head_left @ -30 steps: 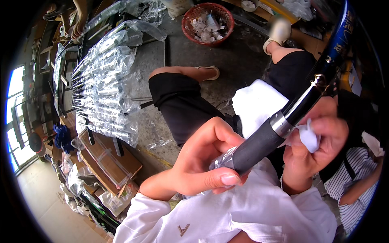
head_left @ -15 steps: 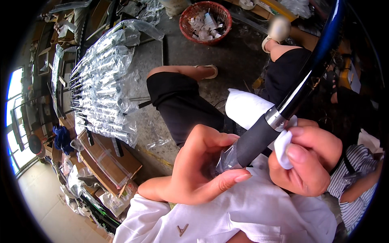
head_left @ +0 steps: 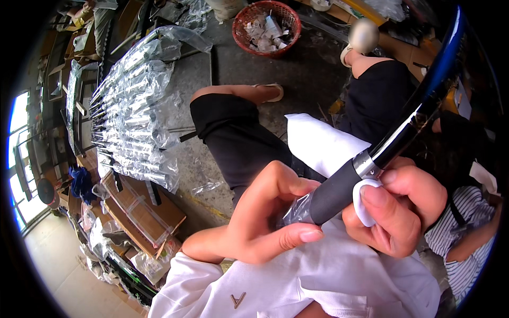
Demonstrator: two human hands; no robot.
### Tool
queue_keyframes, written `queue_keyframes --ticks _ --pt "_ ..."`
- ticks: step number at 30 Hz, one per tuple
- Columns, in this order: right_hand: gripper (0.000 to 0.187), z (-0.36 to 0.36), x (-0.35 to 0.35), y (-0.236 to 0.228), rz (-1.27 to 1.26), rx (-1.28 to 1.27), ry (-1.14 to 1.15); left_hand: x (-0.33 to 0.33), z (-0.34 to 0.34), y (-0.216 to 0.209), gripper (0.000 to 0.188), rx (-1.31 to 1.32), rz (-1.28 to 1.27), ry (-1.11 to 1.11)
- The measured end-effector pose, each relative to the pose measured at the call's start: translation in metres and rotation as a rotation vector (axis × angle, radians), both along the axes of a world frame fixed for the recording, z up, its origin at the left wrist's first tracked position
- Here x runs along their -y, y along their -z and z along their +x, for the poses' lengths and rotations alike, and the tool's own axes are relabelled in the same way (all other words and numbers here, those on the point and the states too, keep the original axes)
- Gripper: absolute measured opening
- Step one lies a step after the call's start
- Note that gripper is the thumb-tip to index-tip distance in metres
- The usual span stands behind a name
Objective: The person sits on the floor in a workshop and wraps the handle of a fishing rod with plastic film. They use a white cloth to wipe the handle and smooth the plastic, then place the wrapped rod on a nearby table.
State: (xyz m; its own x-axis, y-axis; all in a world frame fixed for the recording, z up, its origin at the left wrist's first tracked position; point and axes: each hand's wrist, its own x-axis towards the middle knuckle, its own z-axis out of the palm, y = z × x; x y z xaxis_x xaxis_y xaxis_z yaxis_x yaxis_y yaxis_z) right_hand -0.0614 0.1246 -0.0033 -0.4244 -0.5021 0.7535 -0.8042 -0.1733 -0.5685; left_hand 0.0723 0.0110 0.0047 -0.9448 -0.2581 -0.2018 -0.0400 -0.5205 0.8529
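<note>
A glossy black pole (head_left: 405,132) slants from the upper right down to my hands, with a silver collar (head_left: 366,163) and a matte black grip (head_left: 335,192) at its lower end. My left hand (head_left: 265,222) curls around the grip's bottom end, where clear plastic (head_left: 298,211) is wrapped; thumb and fingers sit on either side. By the collar, my right hand (head_left: 397,212) is closed on a white cloth (head_left: 321,140), which passes behind the pole. A folded edge of it sticks out between thumb and fingers, against the grip. Some right fingers are hidden behind the pole.
Several plastic-wrapped poles (head_left: 132,116) lie in a row at left, above a cardboard box (head_left: 140,209). A red basket (head_left: 290,49) of scraps stands on the floor ahead. At right, close by, sits another person in a striped shirt (head_left: 458,233).
The white cloth's loose part has swung left and spread flatter beside the grip. My right hand has shifted slightly left along the collar, still pinching the cloth. The left hand barely moves.
</note>
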Motion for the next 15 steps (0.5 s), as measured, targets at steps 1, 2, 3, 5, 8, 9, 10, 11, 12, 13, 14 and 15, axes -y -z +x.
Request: queue_keyframes --ticks 1,2,3,5,8,9,10,11,12,13,14,15 --pt "0.043 0.005 0.002 -0.001 -0.010 0.080 0.035 0.003 -0.002 0.000 0.041 0.015 0.153 0.056" --pt "0.041 0.012 0.004 -0.002 -0.023 0.160 0.064 0.006 -0.003 0.000 0.038 0.043 0.302 0.101" --pt "0.039 0.018 0.007 -0.003 -0.035 0.241 0.094 0.006 -0.005 0.002 0.036 0.015 0.347 0.114" --pt "0.034 0.018 0.005 0.000 -0.043 0.303 0.087 0.005 -0.008 0.008 0.034 -0.039 0.437 0.139" --pt "0.028 0.008 -0.003 0.012 -0.031 0.268 0.027 0.000 -0.009 0.022 0.030 -0.107 0.559 0.152" --pt "0.027 0.007 -0.003 0.018 -0.029 0.271 0.041 0.000 -0.009 0.024 0.030 -0.119 0.622 0.166" --pt "0.025 0.006 -0.003 0.025 -0.028 0.273 0.054 0.000 -0.008 0.027 0.029 -0.128 0.685 0.179" --pt "0.024 0.005 -0.002 0.031 -0.026 0.273 0.071 0.002 -0.009 0.029 0.029 -0.119 0.753 0.173" --pt "0.023 0.002 -0.001 0.037 -0.025 0.273 0.087 0.004 -0.010 0.031 0.029 -0.109 0.821 0.166" --pt "0.025 -0.004 -0.001 0.038 0.051 0.254 0.098 0.005 -0.011 0.033 0.029 -0.099 0.889 0.158" --pt "0.027 -0.010 -0.002 0.039 0.128 0.232 0.112 0.006 -0.010 0.029 0.030 -0.118 0.840 0.146" --pt "0.026 -0.013 -0.001 0.051 0.166 0.313 0.083 0.007 -0.010 0.026 0.031 -0.141 0.789 0.131"
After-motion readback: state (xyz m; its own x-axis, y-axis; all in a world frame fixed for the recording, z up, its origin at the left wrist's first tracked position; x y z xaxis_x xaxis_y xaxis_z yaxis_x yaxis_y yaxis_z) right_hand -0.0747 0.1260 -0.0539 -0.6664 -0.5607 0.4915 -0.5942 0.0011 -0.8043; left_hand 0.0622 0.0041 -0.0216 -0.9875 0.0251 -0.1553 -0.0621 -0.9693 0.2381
